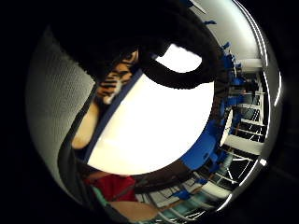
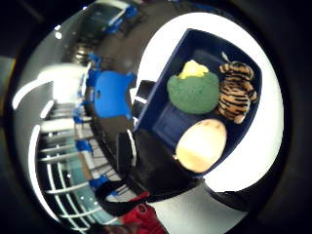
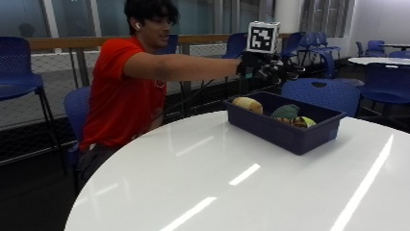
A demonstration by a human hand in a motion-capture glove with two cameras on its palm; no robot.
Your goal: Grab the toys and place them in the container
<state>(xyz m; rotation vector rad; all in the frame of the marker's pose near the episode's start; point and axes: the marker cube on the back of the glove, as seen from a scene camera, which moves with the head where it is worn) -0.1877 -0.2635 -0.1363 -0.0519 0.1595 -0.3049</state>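
Round white table [image 3: 211, 178] nearest. Toward its far edge, dark blue container [image 3: 282, 130] holding cream plush [image 3: 247, 104], green plush [image 3: 286, 111] and tiger plush [image 2: 236, 92]. Above it, gloved right hand [image 3: 264, 67], empty; finger curl impossible to tell.

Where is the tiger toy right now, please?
The tiger lies in the blue bin on the table, beside the green toy and a cream toy.

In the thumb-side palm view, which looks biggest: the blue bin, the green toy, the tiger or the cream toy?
1. Bin, clearly largest.
2. Green toy and cream toy look about alike; nearness to the camera makes ranking them unsure.
3. Tiger, slightly smaller.
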